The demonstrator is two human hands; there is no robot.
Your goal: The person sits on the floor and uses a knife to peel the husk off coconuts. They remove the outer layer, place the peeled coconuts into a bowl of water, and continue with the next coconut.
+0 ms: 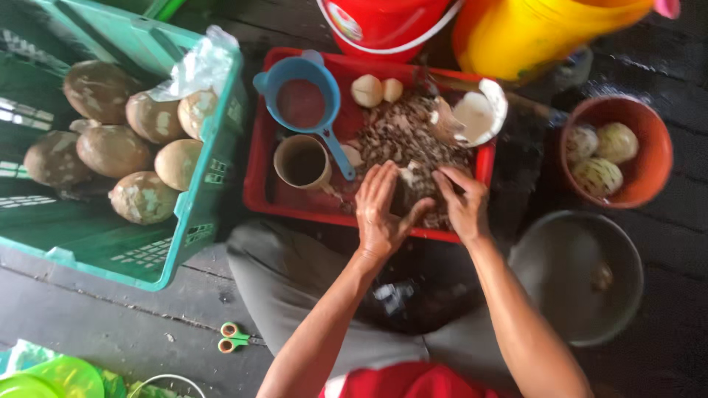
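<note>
Both hands, left [380,210] and right [462,203], cupped around dark husk piece [407,197] over red tray [259,173]; blue funnel [304,92], mug [302,163] just beside.

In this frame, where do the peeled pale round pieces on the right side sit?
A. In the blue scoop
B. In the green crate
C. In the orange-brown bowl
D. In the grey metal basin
C: three pale peeled pieces lie inside the orange-brown bowl at right, while the green crate holds brown unpeeled ones and the blue scoop holds no such pieces.
</note>
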